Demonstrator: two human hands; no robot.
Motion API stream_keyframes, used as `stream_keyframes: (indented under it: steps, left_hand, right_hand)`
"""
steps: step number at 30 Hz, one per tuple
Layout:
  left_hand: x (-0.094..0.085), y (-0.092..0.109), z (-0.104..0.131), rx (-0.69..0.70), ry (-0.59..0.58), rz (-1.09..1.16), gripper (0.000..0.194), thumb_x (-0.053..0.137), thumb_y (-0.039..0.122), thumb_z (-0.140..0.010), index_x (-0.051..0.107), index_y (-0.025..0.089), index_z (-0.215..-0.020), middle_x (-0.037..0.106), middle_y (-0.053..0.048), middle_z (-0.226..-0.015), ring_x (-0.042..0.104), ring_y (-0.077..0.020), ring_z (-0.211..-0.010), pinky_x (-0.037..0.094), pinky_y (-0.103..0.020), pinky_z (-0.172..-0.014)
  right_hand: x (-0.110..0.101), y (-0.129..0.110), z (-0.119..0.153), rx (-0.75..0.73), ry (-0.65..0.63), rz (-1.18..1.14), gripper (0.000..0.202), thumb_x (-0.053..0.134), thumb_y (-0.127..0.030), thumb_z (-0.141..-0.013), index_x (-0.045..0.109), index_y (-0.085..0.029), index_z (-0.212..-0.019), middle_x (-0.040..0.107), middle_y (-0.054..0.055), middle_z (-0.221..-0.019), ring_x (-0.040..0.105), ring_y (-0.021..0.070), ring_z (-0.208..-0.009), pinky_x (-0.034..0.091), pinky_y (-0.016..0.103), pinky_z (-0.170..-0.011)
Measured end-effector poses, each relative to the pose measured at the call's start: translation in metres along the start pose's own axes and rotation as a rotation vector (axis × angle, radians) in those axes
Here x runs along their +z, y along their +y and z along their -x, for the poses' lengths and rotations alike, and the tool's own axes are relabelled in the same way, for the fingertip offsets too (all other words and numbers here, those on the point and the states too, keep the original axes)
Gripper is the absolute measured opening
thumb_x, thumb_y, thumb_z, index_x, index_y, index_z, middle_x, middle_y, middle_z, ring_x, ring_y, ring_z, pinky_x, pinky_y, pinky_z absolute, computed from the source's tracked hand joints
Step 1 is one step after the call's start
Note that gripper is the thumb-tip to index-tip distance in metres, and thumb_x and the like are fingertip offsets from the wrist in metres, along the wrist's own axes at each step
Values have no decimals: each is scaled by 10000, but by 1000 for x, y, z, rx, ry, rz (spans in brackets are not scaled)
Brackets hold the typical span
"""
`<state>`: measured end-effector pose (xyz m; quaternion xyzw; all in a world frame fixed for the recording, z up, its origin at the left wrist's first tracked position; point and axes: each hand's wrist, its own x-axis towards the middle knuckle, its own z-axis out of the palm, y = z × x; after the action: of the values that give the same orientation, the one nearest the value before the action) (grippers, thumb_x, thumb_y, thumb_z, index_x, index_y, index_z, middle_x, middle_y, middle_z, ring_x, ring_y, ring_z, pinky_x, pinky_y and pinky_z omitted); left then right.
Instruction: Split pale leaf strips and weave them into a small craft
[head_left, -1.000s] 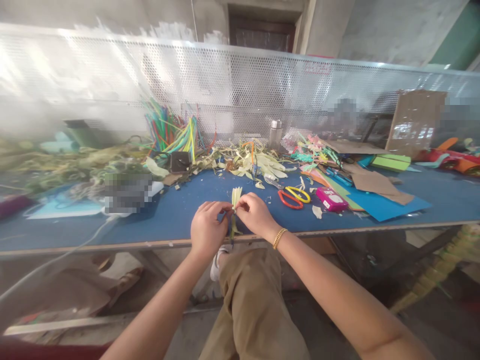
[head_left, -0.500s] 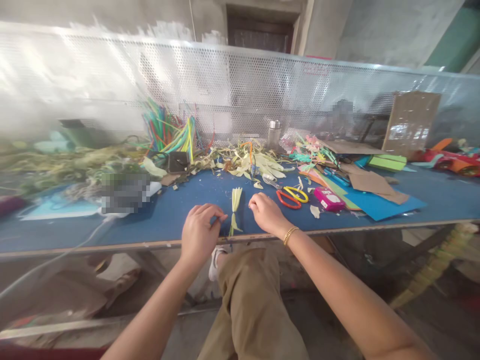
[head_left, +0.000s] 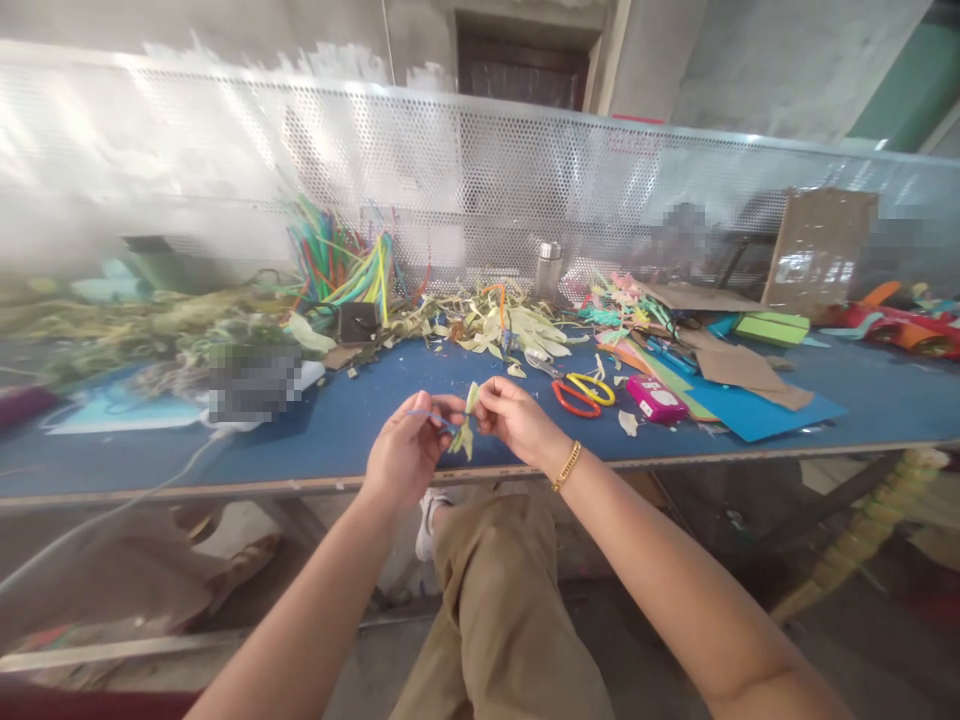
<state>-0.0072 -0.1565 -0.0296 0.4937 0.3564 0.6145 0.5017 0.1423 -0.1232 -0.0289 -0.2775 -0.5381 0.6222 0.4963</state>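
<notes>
Both hands are nearly closed, with fingertips bent inward. The left hand pinches a thin blue strip; the right hand grips a small bundle of pale green leaf strands, probably so the strands cannot spread. The bundle is between them, near the edge of the blue-topped table. From it, red-and-yellow-handled scissors lie at two o'clock, I think for easy reach.

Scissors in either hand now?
No, the scissors lie on the table, right of the right hand, which pinches a pale green bundle, while the left hand holds a blue strand.
</notes>
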Motion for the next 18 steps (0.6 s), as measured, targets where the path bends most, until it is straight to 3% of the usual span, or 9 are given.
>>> stream_keyframes:
  steps: [2,6,13,16,18]
  left_hand:
    - [3,-3,2,-4,-1,-5,368,533,466,-815,426,190,-595,493,3,-578,425,-102,-499,348,-224,-463]
    - [0,-11,5,54,44,-237,402,517,468,-834,437,190,-555,403,25,-492,312,-86,-434,263,-220,-417]
    - [-8,-2,-5,-8,-100,-329,367,534,481,-818,494,180,-612,499,7,-576,409,-93,-499,333,-208,-464]
    - [-4,3,-14,23,-148,-365,239,673,392,-720,584,175,-768,502,31,-598,430,-93,-534,337,-200,-488]
    - [-1,4,-19,51,-196,-413,290,726,344,-658,627,175,-871,507,39,-599,439,-99,-545,335,-201,-495]
  right_hand:
    - [-1,4,0,-89,12,196,185,544,-298,-811,429,-205,-699,455,-64,-582,390,84,-523,333,218,-536]
    - [-8,9,3,-234,-3,486,174,509,-292,-828,434,-208,-696,442,-61,-596,404,100,-581,352,227,-588]
    - [-15,-3,5,-139,-42,462,156,495,-317,-846,455,-204,-747,560,-34,-681,515,109,-630,422,248,-651]
    - [-12,-11,4,-186,-24,555,146,542,-325,-827,516,-193,-769,578,-25,-737,539,110,-669,425,247,-670]
    - [-9,-14,2,-243,11,658,153,572,-331,-815,558,-186,-767,579,-22,-746,534,108,-679,423,246,-683]
